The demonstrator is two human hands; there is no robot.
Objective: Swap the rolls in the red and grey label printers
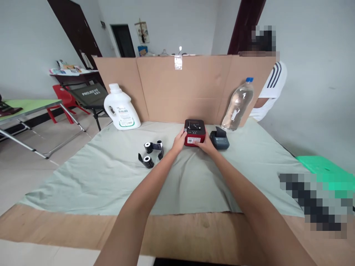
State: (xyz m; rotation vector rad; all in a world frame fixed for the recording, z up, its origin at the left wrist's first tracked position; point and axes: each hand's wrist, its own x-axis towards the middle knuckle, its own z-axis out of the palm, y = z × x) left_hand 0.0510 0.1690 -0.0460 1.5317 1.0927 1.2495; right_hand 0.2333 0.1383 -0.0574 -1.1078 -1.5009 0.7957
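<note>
A red box-shaped device with a black top [194, 128], which looks like a small label printer, stands on the cloth with a white sticker on its front. My left hand [179, 141] is closed against its left side. On the opposite side, my right hand [206, 144] grips the right front corner, thumb on the front face near the sticker. Just right of that hand sits a smaller dark blue-grey device [220, 142] with a black flap or strip sticking up. Black rolls with white cores [148, 161] lie left of my left forearm, some with loose ends unrolled.
A pale green cloth [105, 184] covers the wooden table [177, 232]. A cardboard screen [183, 88] stands along the back. A white jug [122, 107] is back left, and a clear blue-capped bottle [238, 105] leans back right. Behind the screen's right end is a person [273, 85].
</note>
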